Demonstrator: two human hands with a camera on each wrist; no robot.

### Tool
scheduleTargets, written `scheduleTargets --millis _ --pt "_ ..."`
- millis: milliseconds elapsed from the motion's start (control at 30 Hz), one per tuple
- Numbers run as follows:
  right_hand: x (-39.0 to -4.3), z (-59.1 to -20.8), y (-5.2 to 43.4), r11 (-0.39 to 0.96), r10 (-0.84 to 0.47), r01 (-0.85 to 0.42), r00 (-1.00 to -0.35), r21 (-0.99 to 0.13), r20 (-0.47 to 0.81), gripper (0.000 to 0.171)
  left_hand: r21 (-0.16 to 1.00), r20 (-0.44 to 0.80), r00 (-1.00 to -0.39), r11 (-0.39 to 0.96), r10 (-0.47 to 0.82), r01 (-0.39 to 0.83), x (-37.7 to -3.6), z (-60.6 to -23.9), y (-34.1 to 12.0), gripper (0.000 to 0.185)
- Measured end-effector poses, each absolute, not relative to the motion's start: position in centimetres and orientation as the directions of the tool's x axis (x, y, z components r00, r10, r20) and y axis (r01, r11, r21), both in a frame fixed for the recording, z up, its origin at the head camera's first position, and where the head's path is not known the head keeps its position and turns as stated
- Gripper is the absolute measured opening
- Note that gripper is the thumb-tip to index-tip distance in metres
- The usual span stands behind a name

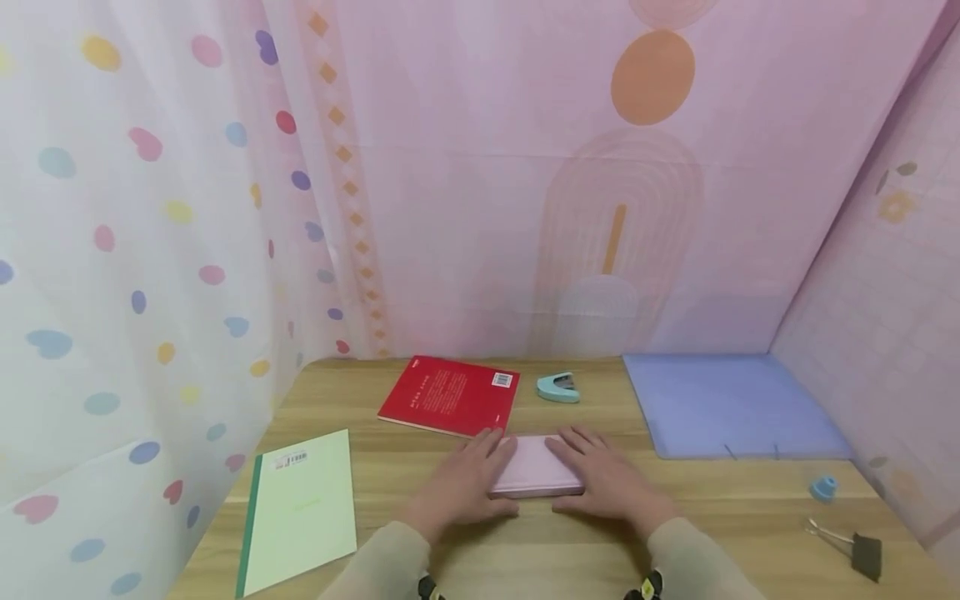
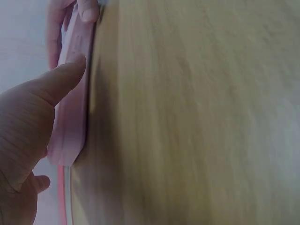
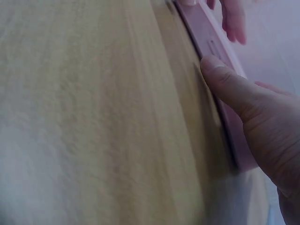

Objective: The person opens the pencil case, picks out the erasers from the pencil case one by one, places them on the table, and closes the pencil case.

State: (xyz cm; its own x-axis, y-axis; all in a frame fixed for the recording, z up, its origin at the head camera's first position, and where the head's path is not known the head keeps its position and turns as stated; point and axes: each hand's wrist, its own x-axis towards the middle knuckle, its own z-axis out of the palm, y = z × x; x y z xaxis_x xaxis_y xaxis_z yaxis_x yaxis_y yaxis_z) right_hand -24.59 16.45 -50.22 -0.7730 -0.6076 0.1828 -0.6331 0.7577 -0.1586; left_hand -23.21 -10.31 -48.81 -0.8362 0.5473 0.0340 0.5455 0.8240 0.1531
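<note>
A flat pink case (image 1: 536, 465) with rounded edges lies on the wooden table, close to the person. The left hand (image 1: 467, 483) holds its left end, fingers over the top and thumb on the front side. At the right end the right hand (image 1: 606, 482) holds it the same way. In the left wrist view the left thumb (image 2: 70, 75) touches the case's front side (image 2: 70, 117). The right wrist view has the right thumb (image 3: 222, 77) against that same side, near a small slot-like mark. The case's underside is hidden.
Behind the case lie a red book (image 1: 450, 396) and a light blue stapler (image 1: 557, 388). A pale green notebook (image 1: 303, 508) is at the left. On the right are a blue folder (image 1: 738, 408), a small blue object (image 1: 823, 488) and a black binder clip (image 1: 866, 557). Curtains surround the table.
</note>
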Motion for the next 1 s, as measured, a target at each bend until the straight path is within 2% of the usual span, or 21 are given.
scheduleTargets --millis 133,333,533,1000 --pt "-24.4 -50.8 16.2 0.755 -0.598 -0.623 -0.782 -0.206 0.176 0.082 0.147 0.026 -0.840 0.829 0.543 0.540 -23.0 -49.2 -10.0 0.087" --pt "-24.1 -51.0 16.0 0.767 -0.553 -0.584 -0.812 -0.265 0.188 0.077 0.170 0.081 -0.852 0.835 0.517 0.523 -22.8 -49.7 -9.8 0.083" --pt "-23.3 -51.0 16.0 0.765 -0.556 -0.590 -0.807 -0.258 0.199 0.077 0.181 0.090 -0.857 0.838 0.507 0.514 -22.2 -49.8 -9.7 0.082" --pt "-19.6 -50.4 14.6 0.764 -0.559 -0.591 -0.807 -0.259 0.192 0.077 0.203 0.184 -0.872 0.850 0.454 0.486 -18.2 -50.8 -10.3 0.080"
